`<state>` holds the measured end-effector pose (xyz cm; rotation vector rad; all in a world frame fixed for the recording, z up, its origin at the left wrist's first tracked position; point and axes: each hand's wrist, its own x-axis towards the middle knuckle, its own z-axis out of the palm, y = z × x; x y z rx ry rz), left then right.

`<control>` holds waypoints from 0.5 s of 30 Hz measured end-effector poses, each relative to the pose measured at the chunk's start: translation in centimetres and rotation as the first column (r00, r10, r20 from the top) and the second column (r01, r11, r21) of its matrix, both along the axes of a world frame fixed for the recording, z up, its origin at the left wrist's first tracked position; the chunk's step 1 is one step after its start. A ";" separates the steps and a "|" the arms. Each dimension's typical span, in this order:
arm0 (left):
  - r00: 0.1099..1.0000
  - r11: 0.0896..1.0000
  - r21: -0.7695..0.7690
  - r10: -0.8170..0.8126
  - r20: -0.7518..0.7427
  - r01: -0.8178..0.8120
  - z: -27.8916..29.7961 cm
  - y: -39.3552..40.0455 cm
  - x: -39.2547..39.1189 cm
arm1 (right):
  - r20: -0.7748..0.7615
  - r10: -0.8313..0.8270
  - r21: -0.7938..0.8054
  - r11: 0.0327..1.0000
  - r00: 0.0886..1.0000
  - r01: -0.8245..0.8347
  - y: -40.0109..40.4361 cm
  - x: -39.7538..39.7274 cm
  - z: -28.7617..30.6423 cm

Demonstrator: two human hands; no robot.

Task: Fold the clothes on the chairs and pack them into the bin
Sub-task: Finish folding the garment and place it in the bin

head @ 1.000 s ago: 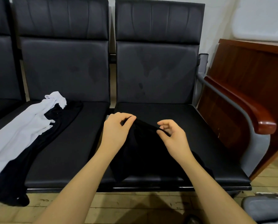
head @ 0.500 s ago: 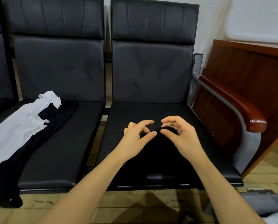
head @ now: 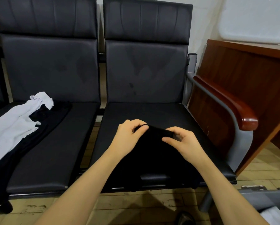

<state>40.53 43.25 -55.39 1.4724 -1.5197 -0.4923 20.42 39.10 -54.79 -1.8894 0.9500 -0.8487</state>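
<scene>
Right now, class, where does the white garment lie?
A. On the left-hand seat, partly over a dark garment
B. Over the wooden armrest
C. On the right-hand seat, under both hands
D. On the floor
A: the white garment lies on the left seat, overlapping a dark garment; both hands work on the other seat.

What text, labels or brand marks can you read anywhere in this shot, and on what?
None: no readable text in the head view.
Black garment, pinched by left hand and right hand: no tag or print visible.
White garment and dark garment on the left chair: no lettering.
Chair backs, wooden armrest: unmarked.
</scene>
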 end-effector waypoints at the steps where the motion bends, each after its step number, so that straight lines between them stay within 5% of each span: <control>1: 0.999 1.000 0.016 0.020 0.035 -0.020 0.1 0.1 0.2 | 0.031 0.003 0.010 1.000 1.000 -0.003 0.1 -0.1 0.1; 8: 0.976 0.998 -0.015 0.063 0.208 -0.061 0.3 0.8 0.2 | 0.185 -0.052 0.034 0.998 0.981 0.047 0.8 0.7 0.1; 15: 0.978 0.989 -0.122 0.109 0.180 -0.088 0.4 1.5 0.7 | 0.117 -0.051 0.167 0.986 0.992 0.031 1.0 1.0 0.6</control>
